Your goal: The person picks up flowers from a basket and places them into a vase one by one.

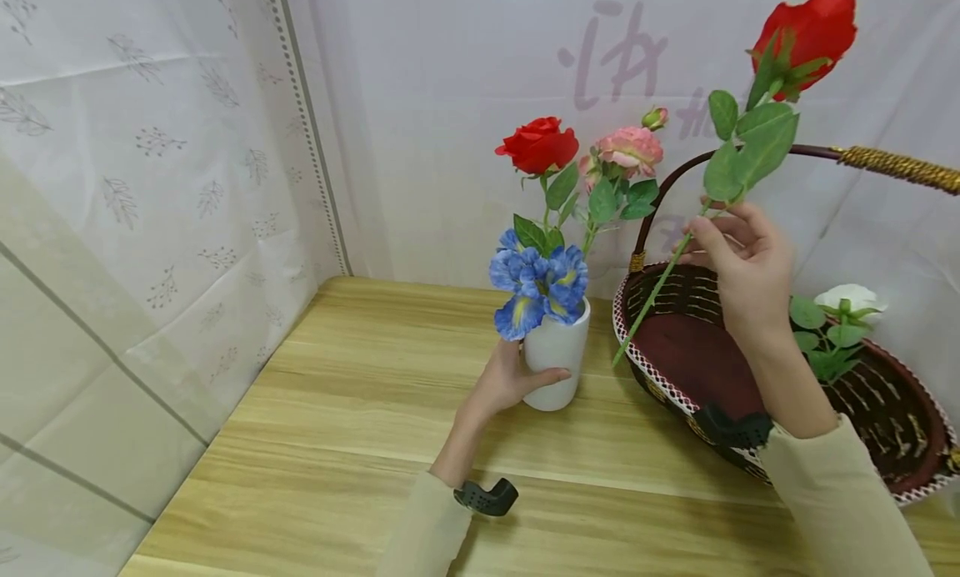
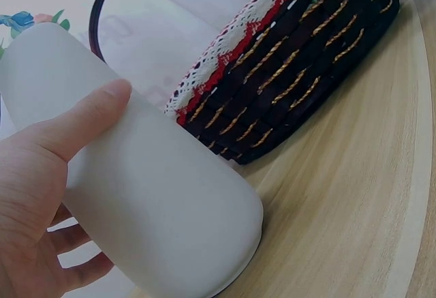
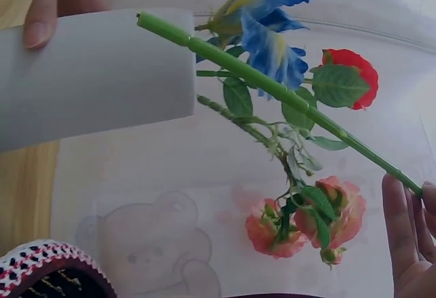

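My left hand grips the white vase low on its side, thumb across the front. In the left wrist view the thumb lies along the vase wall and the fingers go behind it. A blue iris, an open red rose and a pink flower stem stand in the vase. My right hand pinches the green stem of another red rose, held aslant over the basket with its bloom up and to the right. The stem's cut end points down toward the vase side.
A dark woven basket with white-and-red lace trim and a tall, gold-wrapped handle stands at the right. A white rose with green leaves lies in it. Behind the wooden table hang pale printed curtains.
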Available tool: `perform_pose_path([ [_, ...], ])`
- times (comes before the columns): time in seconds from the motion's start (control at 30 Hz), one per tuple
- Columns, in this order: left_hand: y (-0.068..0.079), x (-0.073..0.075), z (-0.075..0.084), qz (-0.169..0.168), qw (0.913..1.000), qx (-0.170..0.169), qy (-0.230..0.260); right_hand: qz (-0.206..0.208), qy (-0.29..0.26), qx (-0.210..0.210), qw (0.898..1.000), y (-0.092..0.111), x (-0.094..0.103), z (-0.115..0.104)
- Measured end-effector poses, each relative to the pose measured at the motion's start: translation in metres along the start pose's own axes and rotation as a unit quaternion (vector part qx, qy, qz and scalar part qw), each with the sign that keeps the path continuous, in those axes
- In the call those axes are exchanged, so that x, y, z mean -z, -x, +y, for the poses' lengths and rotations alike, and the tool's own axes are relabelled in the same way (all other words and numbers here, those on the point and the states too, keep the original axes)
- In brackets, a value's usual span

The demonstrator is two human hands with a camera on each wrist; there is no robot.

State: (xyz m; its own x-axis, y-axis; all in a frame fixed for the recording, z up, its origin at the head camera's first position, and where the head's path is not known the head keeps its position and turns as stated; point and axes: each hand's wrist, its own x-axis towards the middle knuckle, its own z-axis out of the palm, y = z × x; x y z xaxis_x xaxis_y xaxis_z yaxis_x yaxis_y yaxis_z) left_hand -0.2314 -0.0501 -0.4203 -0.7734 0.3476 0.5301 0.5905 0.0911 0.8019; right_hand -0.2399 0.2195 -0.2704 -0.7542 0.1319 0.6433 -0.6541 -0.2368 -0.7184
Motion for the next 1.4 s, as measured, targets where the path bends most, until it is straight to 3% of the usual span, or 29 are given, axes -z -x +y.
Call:
perform_pose_path([
  [0.67,0.0,-0.001,-0.006,-0.006,0.9998,0.017,0.008,0.096,-0.061,0.036,0.993,-0.021,-0.02,-0.001],
  [0.93,0.0,0.0,-0.001,-0.002,0.9999,0.01,0.006,0.083,-0.057,0.042,0.994,-0.02,-0.03,0.006],
  [1.4,-0.002,-0.001,0.0,-0.001,0.9999,-0.01,0.003,0.057,0.01,0.035,0.998,-0.004,-0.039,0.027],
])
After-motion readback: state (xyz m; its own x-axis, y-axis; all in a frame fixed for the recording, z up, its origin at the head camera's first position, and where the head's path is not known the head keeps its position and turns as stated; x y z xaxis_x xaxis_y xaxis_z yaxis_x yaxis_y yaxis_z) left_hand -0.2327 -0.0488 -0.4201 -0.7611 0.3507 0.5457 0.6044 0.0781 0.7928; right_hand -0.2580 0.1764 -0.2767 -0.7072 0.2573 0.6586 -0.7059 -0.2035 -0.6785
